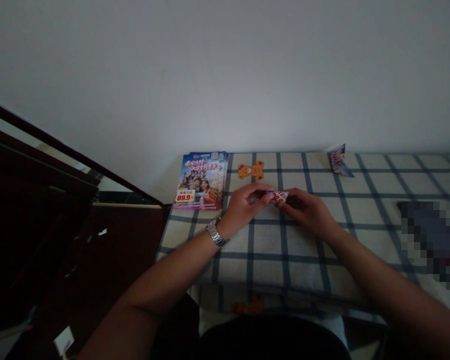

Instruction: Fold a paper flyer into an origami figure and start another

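Between my hands, just above the checked tablecloth, is a small folded paper flyer point(278, 196) with red print on white. My left hand point(250, 204), with a metal watch point(216, 233) on its wrist, pinches the left side of the paper. From the right, my right hand point(307, 210) grips the other side with thumb and fingers. Left of my hands lies a stack of printed flyers point(201, 181) marked 89.9. A folded paper piece point(340, 162) in similar colours stands near the wall, to the right.
The table point(232, 260) has a checked cloth with a printed bear point(251, 170) and stands against a pale wall point(225, 75). At the right edge is a dark, pixelated object point(435, 240). Dark furniture point(33, 210) stands at left; a white scrap point(64, 341) lies low down.
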`<state>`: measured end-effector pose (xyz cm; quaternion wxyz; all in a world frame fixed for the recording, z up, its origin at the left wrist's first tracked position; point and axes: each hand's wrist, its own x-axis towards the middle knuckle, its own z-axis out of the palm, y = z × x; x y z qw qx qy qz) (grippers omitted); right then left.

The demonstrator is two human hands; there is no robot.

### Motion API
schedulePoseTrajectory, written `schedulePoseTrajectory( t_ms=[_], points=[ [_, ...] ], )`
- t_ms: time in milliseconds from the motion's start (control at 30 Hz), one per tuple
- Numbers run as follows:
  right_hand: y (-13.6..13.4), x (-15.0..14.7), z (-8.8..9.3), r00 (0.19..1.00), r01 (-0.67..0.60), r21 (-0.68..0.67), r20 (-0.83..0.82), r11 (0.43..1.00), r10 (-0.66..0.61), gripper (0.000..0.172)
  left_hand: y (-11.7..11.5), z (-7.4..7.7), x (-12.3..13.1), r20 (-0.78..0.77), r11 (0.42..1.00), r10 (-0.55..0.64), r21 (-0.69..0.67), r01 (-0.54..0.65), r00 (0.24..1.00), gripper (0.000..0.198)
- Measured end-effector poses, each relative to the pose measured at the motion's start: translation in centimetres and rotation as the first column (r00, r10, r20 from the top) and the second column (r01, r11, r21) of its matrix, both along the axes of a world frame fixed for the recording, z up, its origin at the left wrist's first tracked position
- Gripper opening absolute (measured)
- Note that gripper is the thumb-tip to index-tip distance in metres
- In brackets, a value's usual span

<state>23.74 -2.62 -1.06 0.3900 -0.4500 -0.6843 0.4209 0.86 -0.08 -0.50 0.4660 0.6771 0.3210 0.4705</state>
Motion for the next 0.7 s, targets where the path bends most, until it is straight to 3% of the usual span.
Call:
schedulePoseTrajectory(
  t_ms=[267,700],
  points=[
    [0.00,0.09,-0.16,1.000,-0.023,0.010,0.015,1.000,0.023,0.030,0.28,0.08,0.08,0.009,1.000,0.005,-0.012,-0.005,1.000,0.028],
    [0.01,-0.01,0.59,0.998,-0.005,0.059,0.068,0.998,0.001,0.024,0.21,-0.11,0.00,-0.129,0.999,-0.030,-0.023,0.027,0.991,0.029]
  ],
)
